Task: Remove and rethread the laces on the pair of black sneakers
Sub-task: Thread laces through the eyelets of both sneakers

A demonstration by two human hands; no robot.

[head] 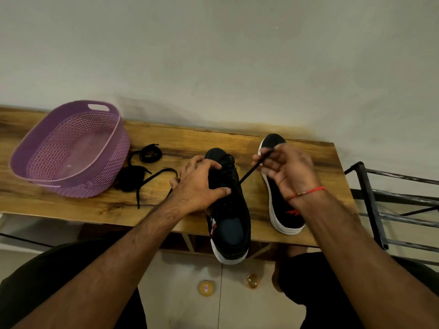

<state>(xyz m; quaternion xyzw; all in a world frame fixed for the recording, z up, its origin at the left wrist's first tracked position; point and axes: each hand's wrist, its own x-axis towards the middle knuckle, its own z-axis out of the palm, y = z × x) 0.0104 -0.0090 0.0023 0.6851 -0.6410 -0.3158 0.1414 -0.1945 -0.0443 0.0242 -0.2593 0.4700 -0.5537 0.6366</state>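
Two black sneakers with white soles lie on a wooden table (313,157). The nearer sneaker (231,222) points away from me, its heel past the table's front edge. My left hand (198,184) grips its laced front part from the left. My right hand (285,167) pinches one end of its black lace (247,174) and holds it taut, up and to the right of the eyelets. The second sneaker (285,210) lies on its side behind my right hand. A loose black lace (142,172) lies tangled to the left of the shoes.
A purple perforated plastic basket (69,148) stands at the table's left end against the wall. A dark metal rack (392,205) stands to the right of the table. Two small round yellowish objects (206,288) lie on the floor below.
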